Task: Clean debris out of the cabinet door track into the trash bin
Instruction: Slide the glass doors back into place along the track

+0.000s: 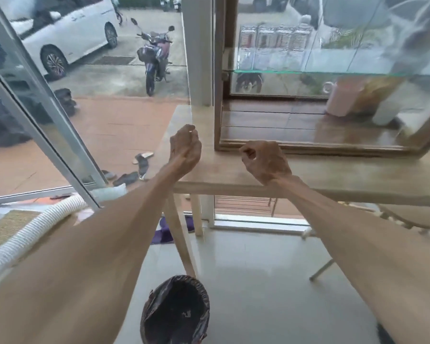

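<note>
A wood-framed glass cabinet (315, 112) stands on a pale wooden table (345, 180). Its door track (308, 148) runs along the bottom front edge. My left hand (185, 147) hovers over the table's left end, just left of the cabinet corner, fingers pinched together; whether a bit of debris is between them is too small to tell. My right hand (263, 161) is closed in a loose fist right at the track's left part. A round trash bin (175, 311) lined with a dark bag stands on the floor below, between my forearms.
A glass shelf (333, 72) crosses the cabinet, with a pink container (343, 98) inside at the right. A white ribbed hose (32, 232) lies at the left by an open glass door (35, 100). Table legs (181, 244) stand just behind the bin. A folding frame (320, 269) rests at the right.
</note>
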